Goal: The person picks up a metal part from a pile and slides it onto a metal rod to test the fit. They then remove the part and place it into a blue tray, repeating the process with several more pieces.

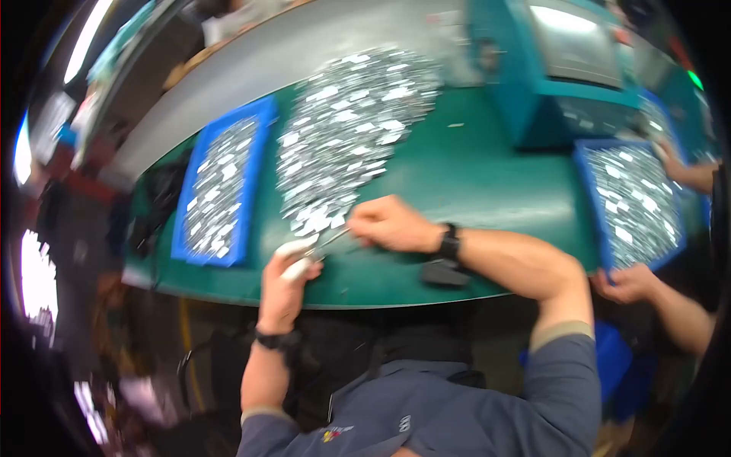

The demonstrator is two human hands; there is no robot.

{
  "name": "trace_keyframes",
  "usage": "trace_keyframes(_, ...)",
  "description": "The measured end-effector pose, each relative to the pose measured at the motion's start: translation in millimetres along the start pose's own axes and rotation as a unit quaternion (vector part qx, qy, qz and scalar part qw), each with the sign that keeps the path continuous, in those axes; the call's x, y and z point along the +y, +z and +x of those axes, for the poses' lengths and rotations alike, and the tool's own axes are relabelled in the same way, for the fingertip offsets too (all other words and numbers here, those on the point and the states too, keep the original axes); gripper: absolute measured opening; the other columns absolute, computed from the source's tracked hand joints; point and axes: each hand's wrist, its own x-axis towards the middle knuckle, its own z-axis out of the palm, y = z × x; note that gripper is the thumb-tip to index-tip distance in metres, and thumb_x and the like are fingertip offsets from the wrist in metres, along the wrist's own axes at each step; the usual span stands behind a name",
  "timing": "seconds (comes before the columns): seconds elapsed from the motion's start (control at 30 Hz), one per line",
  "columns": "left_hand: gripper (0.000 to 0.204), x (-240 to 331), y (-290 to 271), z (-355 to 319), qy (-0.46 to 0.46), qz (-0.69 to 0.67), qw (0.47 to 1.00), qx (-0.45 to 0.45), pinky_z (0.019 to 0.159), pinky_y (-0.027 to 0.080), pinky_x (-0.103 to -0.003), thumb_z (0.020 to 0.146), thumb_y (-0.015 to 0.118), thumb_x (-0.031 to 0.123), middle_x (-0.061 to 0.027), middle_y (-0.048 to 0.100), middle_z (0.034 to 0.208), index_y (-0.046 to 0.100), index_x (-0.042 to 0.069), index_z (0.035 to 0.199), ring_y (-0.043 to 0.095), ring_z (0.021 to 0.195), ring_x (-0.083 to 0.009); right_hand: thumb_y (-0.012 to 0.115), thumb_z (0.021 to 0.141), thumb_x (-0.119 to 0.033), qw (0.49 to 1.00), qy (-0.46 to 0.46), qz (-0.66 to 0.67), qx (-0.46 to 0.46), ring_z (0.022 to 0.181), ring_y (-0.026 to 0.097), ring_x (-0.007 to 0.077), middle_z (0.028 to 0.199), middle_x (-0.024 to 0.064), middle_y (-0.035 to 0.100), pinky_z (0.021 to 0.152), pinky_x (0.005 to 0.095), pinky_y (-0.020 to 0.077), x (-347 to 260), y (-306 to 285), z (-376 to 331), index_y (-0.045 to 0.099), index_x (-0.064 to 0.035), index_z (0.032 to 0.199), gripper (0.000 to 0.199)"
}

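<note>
Well apart: left hand, shirt emblem

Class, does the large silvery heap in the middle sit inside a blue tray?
No, the silvery heap lies loose on the green tabletop.

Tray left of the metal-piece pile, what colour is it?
Blue: the tray shows in the head view, the only one.

Right hand pinches a thin rod, apparently a tool, though blur prevents certainty. It points toward left hand, which wears white finger covers. Shiny metal pieces lie heaped on green table. Blue tray at left is filled similarly. Co-worker's hand touches right-hand tray.
</note>
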Motion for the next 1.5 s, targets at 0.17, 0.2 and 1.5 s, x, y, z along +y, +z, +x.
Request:
trace_keyframes(0.17,0.029,126.1,-42.9,50.6,0.069,0.221,0.971,0.06,0.078,0.054,-0.028,0.099,0.062,0.011,-0.0106,0.068,0.109,0.062,0.0,0.126,0.067,0.089,-0.0186,0.063,0.1,-0.024,0.976,-0.185,0.1,0.054,0.061,0.058,0.0057,0.069,0.0007,0.067,0.055,0.0258,0.0458,-50.0,46.1,96.4,0.068,-0.0029,0.084,0.027)
trace_keyframes(0.2,0.028,116.6,-22.3,34.4,0.117,0.338,0.931,0.075,0.082,0.055,-0.029,0.1,0.062,0.01,-0.0107,0.068,0.109,0.062,-0.001,0.126,0.068,0.092,-0.0186,0.065,0.099,-0.025,0.98,-0.166,0.101,0.034,0.061,0.058,0.0058,0.069,0.0011,0.067,0.055,0.026,0.046,-54.5,39.3,82.6,0.069,-0.0037,0.086,0.025)
trace_keyframes(1.5,0.029,100.6,7.8,57.0,0.345,0.539,0.768,0.02,0.075,0.053,-0.029,0.086,0.076,-0.004,-0.007,0.069,0.097,0.069,0.001,0.114,0.064,0.083,-0.0165,0.063,0.101,-0.018,0.981,-0.176,-0.013,0.078,0.067,0.058,0.0078,0.074,0.0012,0.064,0.063,0.0273,0.0477,-51.1,23.5,76.4,0.068,-0.0007,0.09,0.021)
